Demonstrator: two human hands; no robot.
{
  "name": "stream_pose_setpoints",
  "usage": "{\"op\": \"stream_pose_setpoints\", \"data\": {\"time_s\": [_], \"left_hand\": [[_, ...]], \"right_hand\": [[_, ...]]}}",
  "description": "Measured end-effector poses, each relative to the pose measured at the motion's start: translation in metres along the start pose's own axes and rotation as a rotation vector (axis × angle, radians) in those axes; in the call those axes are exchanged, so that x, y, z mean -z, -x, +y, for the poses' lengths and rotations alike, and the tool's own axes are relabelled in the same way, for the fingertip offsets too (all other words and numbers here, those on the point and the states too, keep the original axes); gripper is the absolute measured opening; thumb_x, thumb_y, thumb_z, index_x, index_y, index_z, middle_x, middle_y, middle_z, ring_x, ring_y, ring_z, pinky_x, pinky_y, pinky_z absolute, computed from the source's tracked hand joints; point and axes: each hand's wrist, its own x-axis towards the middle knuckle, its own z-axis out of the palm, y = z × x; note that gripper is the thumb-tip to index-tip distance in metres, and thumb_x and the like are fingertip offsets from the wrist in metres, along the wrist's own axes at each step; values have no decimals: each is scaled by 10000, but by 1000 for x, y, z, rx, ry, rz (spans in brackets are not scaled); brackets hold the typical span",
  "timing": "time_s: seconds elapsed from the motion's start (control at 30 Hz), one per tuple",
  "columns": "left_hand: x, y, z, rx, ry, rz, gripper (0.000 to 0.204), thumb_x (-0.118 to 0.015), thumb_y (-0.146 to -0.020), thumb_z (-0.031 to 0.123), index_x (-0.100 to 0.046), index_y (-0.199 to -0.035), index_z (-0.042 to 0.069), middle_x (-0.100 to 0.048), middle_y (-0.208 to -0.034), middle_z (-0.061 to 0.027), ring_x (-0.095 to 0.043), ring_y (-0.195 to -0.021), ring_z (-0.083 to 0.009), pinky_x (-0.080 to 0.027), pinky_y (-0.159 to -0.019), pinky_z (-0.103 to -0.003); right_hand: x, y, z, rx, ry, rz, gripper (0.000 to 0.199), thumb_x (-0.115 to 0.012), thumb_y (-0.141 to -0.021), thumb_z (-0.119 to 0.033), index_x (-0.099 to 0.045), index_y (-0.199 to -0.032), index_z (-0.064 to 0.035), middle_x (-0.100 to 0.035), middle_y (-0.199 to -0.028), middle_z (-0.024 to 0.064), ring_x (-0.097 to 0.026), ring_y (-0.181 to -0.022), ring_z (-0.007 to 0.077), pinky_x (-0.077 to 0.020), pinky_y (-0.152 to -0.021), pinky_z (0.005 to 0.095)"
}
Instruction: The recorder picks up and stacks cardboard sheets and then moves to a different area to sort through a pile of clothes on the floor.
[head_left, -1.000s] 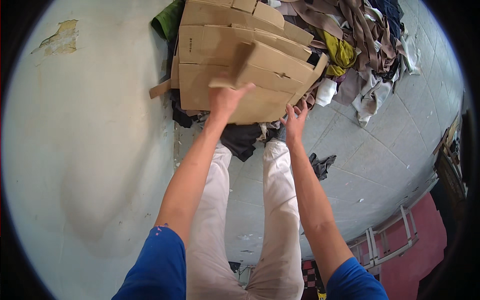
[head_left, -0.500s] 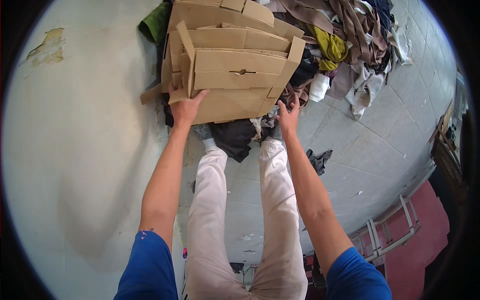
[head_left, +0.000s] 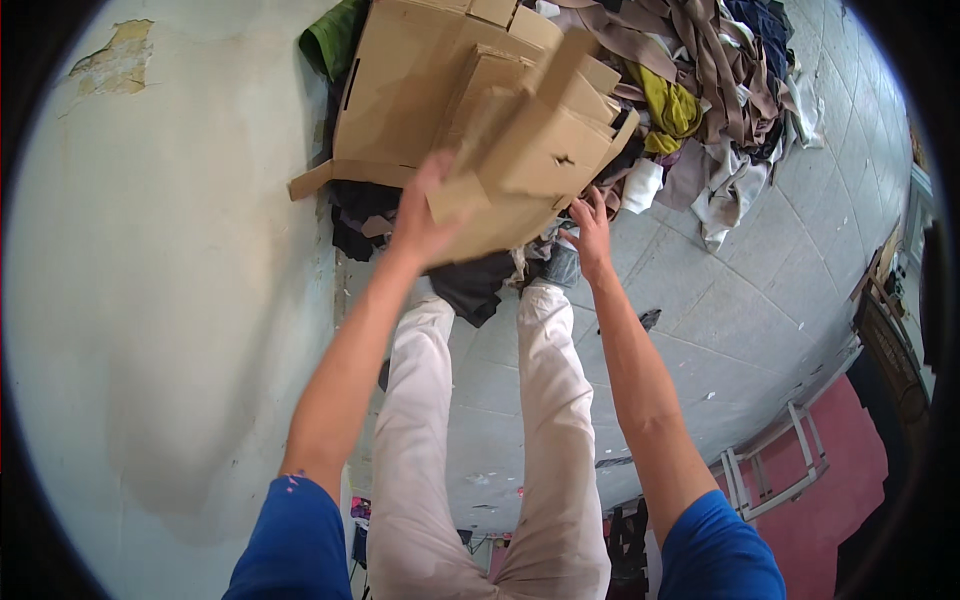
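A flattened, partly folded cardboard box [head_left: 545,165] with a small cut-out hole is tilted above other cardboard. My left hand [head_left: 425,222], blurred by motion, grips its left edge, with the thumb side over the board. At the box's lower right corner is my right hand [head_left: 590,232], fingers spread, close to or touching the edge; I cannot tell which. Behind the lifted box lies a larger flat cardboard sheet [head_left: 395,90] with an open flap at its lower left. Motion blurs the upper flap of the held box.
Fabric scraps lie heaped at the upper right, with a yellow-green cloth [head_left: 670,110] and a white piece [head_left: 641,186] among them. Black cloth [head_left: 465,290] lies by my feet. A pale wall [head_left: 180,300] runs along the left; a white metal frame [head_left: 775,470] stands lower right.
The box has swung up and to the right with my left hand, uncovering the larger sheet and dark cloth at the left. My right hand has shifted slightly right and down.
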Motion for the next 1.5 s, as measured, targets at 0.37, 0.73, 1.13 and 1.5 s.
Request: {"op": "stream_pose_setpoints", "data": {"time_s": [0.37, 0.73, 1.13, 1.5], "left_hand": [[-38, -48, -17, -134, -565, -31, 525, -769, -597, 380, -668, -1024, 91, -368, -1350, -243, -197, -1298, -418, -247, -1048, -468], [-13, 73, 7, 339, 250, 113, 364, -722, -732, 150, -603, -1050, 19, -658, -969, -77, -633, -848, -187, -504, -757, -316], [-98, 60, -123, 628, 1183, 194, 654, -748, -743, 202, -402, -1288, 98, -440, -1290, -24, -380, -1219, -191, -289, -1039, -393], [-150, 11, -134, 569, 1113, 811, 919, -835, -644, 243, -263, -1327, 17, -387, -1327, -98, -378, -1222, -225, -344, -1019, -368]], "right_hand": [[-7, -4, 10, -8, -40, 226, 683, -584, -871, -286, -181, -1413, -185, -429, -1309, 89, -430, -1178, 230, -449, -861, 462], [26, 6, -39, 353, 125, 68, 1098, -803, -666, -271, -34, -1433, -112, -344, -1366, 179, -405, -1220, 277, -386, -957, 389], [-6, -57, -219, 711, 1228, -359, 680, -799, -597, -350, -563, -1168, -64, -561, -1154, 102, -542, -1060, 224, -426, -898, 329], [-35, -90, -188, 895, 1262, -267, 869, -817, -562, -318, -390, -1256, -16, -494, -1169, 188, -503, -1083, 289, -421, -897, 372]]}}
